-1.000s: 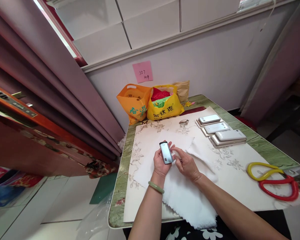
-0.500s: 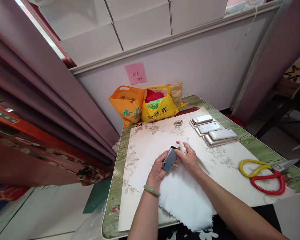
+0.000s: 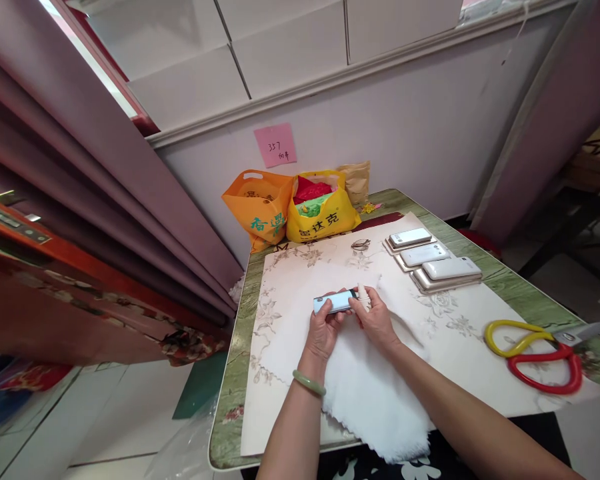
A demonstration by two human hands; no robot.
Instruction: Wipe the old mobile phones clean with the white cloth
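Note:
My left hand (image 3: 325, 327), with a green bangle at the wrist, grips a small mobile phone (image 3: 336, 303) whose pale blue, shiny face is turned up. The phone lies nearly level, its dark end toward the right. My right hand (image 3: 377, 320) is closed around a small white spray bottle (image 3: 363, 293), and its thumb touches the phone's dark end. Below both hands a white cloth (image 3: 375, 393) with a ragged edge spreads over the table and hangs past its front edge.
Several phones (image 3: 453, 268) lie stacked at the back right. Large scissors (image 3: 535, 353) with yellow and red handles lie at the right edge. Glasses (image 3: 361, 245) lie near the back. An orange bag (image 3: 257, 207) and a yellow bag (image 3: 323, 213) stand against the wall.
The phone has turned from a slant to nearly level, and its face now looks bright blue instead of grey. My left thumb now rests on top of it. The view has shifted slightly.

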